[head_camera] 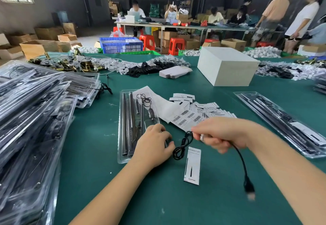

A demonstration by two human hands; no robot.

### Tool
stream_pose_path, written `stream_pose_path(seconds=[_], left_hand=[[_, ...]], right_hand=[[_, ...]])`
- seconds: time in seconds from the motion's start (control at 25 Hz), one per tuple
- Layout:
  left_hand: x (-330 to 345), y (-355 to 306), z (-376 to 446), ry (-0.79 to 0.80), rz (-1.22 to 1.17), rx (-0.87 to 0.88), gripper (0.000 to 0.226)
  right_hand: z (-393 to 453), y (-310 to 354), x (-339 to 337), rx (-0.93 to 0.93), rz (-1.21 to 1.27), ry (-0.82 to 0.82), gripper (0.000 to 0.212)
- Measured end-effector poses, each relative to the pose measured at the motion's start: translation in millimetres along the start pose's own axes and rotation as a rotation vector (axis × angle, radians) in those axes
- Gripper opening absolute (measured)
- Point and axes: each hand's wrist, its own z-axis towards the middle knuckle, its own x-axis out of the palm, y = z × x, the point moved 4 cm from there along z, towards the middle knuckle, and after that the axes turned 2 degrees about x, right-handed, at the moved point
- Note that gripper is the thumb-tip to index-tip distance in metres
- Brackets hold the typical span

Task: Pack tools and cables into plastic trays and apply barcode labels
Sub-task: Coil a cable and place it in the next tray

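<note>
Nearest the camera, the USB plug [249, 187] at the end of a black cable [183, 144] hangs blurred above the green counter [109, 180]. The right hand [222, 135] is closed around the cable, pinching it between thumb and fingers; one loose coil droops from the fingertips on the left side of the hand, and the plug end trails out below the palm toward the lower right.

The left hand [155, 145] rests with fingers curled on the near end of a clear plastic tray [123, 119]. Whether it grips anything is not visible. The tray lies lengthwise on the counter and contains long dark rods [127, 119] and a small coiled wire with a controller [151, 113].

A white printed card [192, 165] lies flat on the counter just below the coil. A sheet of barcode labels [187, 118] lies just beyond the hands, its far end overlapping the tray. Small white cards [211, 108] are fanned out beside it.

A stack of filled trays [35, 119] occupies the left side of the counter. One filled tray [285, 120] lies at an angle on the right. A white box [227, 64] stands further back.
</note>
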Motion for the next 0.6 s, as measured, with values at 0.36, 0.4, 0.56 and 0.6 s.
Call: stream_pose_path(seconds=[0.36,0.4,0.56,0.6], left_hand=[[-33,13,36,0.171,-0.629,-0.359,0.069],[-36,13,44,0.126,-0.654,-0.352,0.072],[-24,9,60,-0.128,-0.984,-0.361,0.030],[-14,9,61,-0.132,-1.091,-0.357,0.022]], right_hand=[[91,73,-26,-0.390,0.271,-0.525,0.028],[97,74,-21,-0.397,0.303,-0.552,0.027],[108,67,-15,-0.479,0.600,-0.595,0.011],[108,60,-15,-0.520,0.578,-0.640,0.015]])
